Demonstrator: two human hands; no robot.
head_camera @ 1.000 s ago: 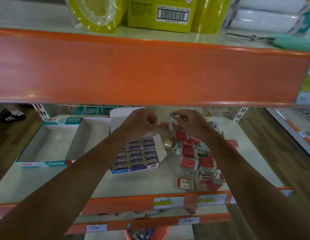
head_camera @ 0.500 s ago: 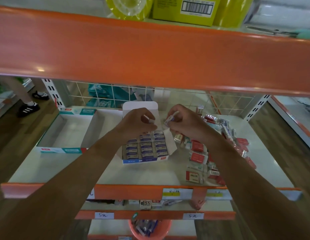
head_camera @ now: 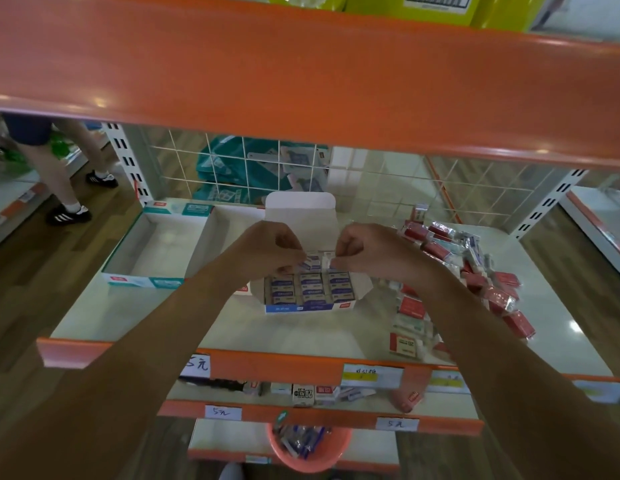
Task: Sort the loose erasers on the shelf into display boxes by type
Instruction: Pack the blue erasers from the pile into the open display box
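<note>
A blue-fronted display box (head_camera: 301,307) with its white lid up stands mid-shelf, holding rows of blue-labelled erasers (head_camera: 310,287). Both hands hover over its back row. My left hand (head_camera: 267,249) pinches a small blue-and-white eraser (head_camera: 310,264) at the fingertips. My right hand (head_camera: 367,251) pinches another small wrapped eraser (head_camera: 327,262) beside it. A heap of loose red-and-white erasers (head_camera: 474,271) lies on the shelf to the right, partly hidden by my right forearm.
An empty teal-trimmed display box (head_camera: 142,280) sits at the left. The orange upper shelf (head_camera: 301,81) hangs low overhead; a wire grid (head_camera: 232,168) backs the shelf. A person's legs (head_camera: 59,168) stand far left. A red basket (head_camera: 312,452) sits below.
The camera has dropped lower and come closer. Both hands moved left from the loose heap to above the blue box, still pinching their erasers, now lower over its back row.
</note>
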